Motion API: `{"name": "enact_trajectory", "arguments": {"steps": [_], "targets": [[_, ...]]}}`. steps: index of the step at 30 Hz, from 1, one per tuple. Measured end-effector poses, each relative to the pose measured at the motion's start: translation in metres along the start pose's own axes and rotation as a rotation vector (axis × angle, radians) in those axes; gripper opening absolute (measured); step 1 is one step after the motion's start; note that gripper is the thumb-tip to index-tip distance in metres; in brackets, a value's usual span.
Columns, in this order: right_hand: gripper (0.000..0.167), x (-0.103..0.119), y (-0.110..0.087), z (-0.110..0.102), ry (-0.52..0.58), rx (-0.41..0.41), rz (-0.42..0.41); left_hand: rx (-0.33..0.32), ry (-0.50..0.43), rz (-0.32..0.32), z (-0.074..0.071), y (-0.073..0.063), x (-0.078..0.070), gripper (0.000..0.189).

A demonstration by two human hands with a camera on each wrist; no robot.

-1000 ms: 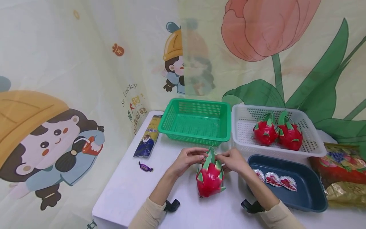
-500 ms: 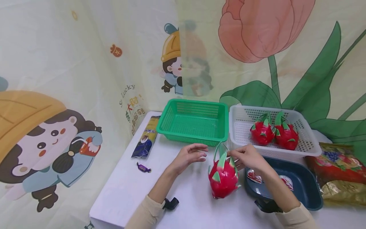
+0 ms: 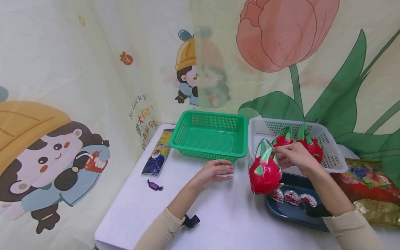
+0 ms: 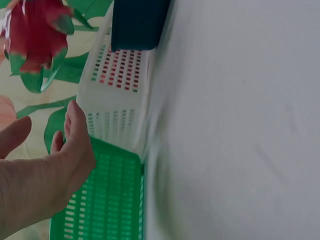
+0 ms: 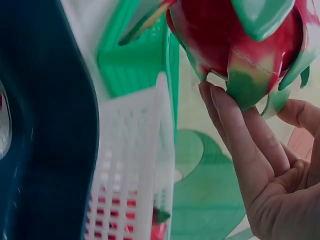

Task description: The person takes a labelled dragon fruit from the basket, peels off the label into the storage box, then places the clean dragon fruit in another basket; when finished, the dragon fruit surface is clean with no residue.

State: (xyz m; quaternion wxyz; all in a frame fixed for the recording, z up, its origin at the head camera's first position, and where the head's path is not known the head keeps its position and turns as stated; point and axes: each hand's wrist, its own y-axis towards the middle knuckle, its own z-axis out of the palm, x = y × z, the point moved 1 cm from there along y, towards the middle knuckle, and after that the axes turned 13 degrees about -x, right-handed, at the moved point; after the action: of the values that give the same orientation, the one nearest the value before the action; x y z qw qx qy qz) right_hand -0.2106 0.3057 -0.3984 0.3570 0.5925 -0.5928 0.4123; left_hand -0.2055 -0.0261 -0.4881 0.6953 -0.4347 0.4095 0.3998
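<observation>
A red dragon fruit with green leaf tips [image 3: 265, 175] hangs in the air in the head view, its crown pinched by my right hand [image 3: 295, 156]. In the right wrist view the fingers [image 5: 235, 120] grip the leaves at the top of the dragon fruit [image 5: 255, 45]. My left hand [image 3: 215, 173] is over the white table with relaxed fingers and holds nothing; its wrist view shows it beside the green basket [image 4: 117, 185]. Two more dragon fruits [image 3: 282, 139] lie in the white basket [image 3: 257, 135], partly hidden behind my right hand.
A green basket [image 3: 209, 152] stands at the back. The dark blue tray [image 3: 290, 213] holds several round red-and-white labels. At left lie a blue-and-gold packet [image 3: 157, 152] and a purple wrapped candy [image 3: 155, 185]; a red-and-gold bag [image 3: 368, 184] is at far right.
My right hand has lifted the dragon fruit off the table and carried it right, toward the white basket. My left hand has let go of its crown and stays behind.
</observation>
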Motion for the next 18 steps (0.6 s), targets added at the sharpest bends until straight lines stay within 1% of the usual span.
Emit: {"name": "enact_trajectory", "arguments": {"steps": [4, 8, 10, 13, 15, 18], "targets": [[0.054, -0.005, 0.018, -0.014, 0.002, 0.006, 0.029, 0.000, -0.027, -0.056, 0.012, 0.005, 0.004, 0.047], [0.052, -0.008, 0.038, -0.024, 0.008, 0.009, 0.067, 0.016, -0.073, -0.098, 0.024, 0.010, 0.005, 0.047], [0.050, -0.008, 0.048, -0.030, 0.007, 0.005, 0.070, 0.025, -0.090, -0.116, 0.030, 0.014, 0.005, 0.049], [0.049, -0.009, 0.063, -0.036, 0.000, 0.004, 0.057, 0.015, -0.109, -0.140, 0.040, 0.021, 0.006, 0.051], [0.049, -0.009, 0.071, -0.039, -0.003, 0.012, 0.063, 0.010, -0.142, -0.166, 0.046, 0.026, 0.008, 0.052], [0.046, -0.013, 0.082, -0.041, 0.014, 0.051, 0.094, -0.010, -0.218, -0.205, 0.055, 0.033, 0.011, 0.039]]}}
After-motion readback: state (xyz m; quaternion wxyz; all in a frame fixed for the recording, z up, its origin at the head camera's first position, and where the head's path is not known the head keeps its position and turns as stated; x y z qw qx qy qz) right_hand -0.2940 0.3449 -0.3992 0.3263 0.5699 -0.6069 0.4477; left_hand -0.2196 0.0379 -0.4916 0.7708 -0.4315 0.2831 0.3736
